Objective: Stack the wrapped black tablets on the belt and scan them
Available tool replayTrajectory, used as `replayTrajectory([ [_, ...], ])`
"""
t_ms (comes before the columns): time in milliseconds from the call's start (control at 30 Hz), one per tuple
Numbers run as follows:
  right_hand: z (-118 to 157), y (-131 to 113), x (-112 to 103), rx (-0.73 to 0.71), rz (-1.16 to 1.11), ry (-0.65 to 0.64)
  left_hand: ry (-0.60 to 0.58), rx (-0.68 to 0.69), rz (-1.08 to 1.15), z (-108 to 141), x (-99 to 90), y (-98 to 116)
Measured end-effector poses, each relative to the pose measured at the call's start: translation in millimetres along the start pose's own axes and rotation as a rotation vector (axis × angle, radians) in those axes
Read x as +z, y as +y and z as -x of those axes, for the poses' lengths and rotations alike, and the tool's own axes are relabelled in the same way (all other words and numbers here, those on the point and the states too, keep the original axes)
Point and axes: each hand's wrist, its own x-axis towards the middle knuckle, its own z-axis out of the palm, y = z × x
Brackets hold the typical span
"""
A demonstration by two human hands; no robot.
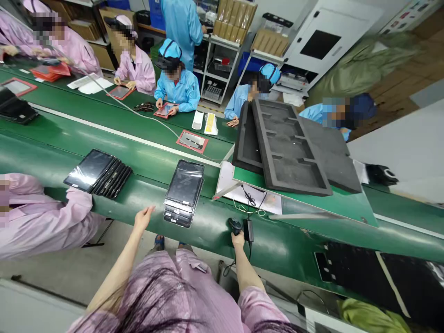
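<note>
In the head view my left hand [143, 219] is over the front edge of the green conveyor bench, fingers stretched out and holding nothing. It is just left of a stack of tablets [185, 182] in clear film with small white labels, not touching it. My right hand [237, 239] is closed round the handle of a black barcode scanner [235, 225], which is at the bench's front edge. Beside that hand lies a black power adapter [249, 231] with its cable.
Another stack of tablets [93, 171] lies to the left, by a co-worker's pink sleeve [78, 206]. Black foam trays [291, 148] rest on a raised green shelf [329, 208] at right. Co-workers sit along the far side. A black mat [360, 273] is at lower right.
</note>
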Motion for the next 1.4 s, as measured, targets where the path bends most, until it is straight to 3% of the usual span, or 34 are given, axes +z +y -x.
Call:
replayTrajectory([
  [67,9,-3,-1,0.049,0.055,0.168,-0.015,0.116,-0.008,-10,-1.3,17],
  [133,26,-12,7,0.008,0.019,0.266,-0.073,0.255,-0.017,-16,2.3,36],
  [200,49,-31,26,-0.160,-0.129,0.185,-0.176,0.383,-0.055,-20,9.6,52],
  [267,72,-59,54,-0.375,-0.288,0.003,-0.281,0.490,-0.133,-23,17.5,66],
  [367,95,-109,101,-0.623,-0.330,-0.207,-0.333,0.583,-0.243,-29,25.6,78],
  [433,99,-137,127,-0.725,-0.256,-0.265,-0.311,0.612,-0.271,-34,28.1,83],
  [533,96,-161,154,-0.798,-0.182,-0.224,-0.290,0.698,-0.299,-42,29.5,85],
  [767,100,-149,173,-0.786,-0.182,-0.029,-0.342,0.786,-0.312,-55,29.9,83],
  [967,107,-138,179,-0.754,-0.185,0.063,-0.317,0.810,-0.276,-57,33.4,64],
  [1100,102,-135,174,-0.769,-0.182,0.044,-0.312,0.826,-0.216,-60,37.2,52],
  [1200,92,-136,169,-0.796,-0.151,-0.030,-0.310,0.738,-0.220,-63,41.2,49],
  [1300,81,-138,167,-0.804,-0.112,-0.117,-0.355,0.653,-0.287,-62,43.8,52],
  [1400,78,-139,167,-0.796,-0.108,-0.148,-0.417,0.660,-0.329,-60,42.2,55],
])
